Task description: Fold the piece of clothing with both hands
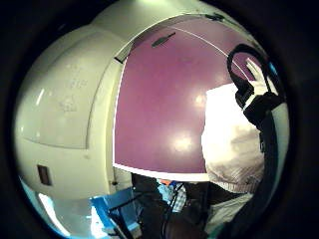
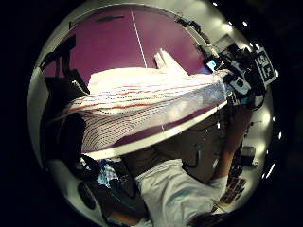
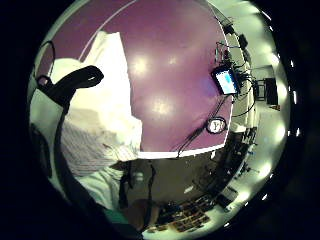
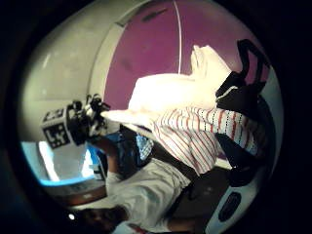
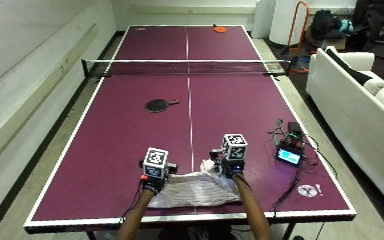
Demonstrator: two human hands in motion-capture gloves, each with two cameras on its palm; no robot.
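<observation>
My left hand [image 5: 155,176] and right hand [image 5: 230,165] each pinch a top corner of the striped white garment [image 5: 193,190], lifting it off the purple table [image 5: 232,115].

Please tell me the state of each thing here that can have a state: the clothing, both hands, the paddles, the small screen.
Garment: partly folded, lifted at its far edge.
Left hand: gripping the garment.
Right hand: gripping the garment.
Black paddle: lying flat, untouched.
Orange paddle: lying flat beyond the net.
Small screen: lit.
</observation>
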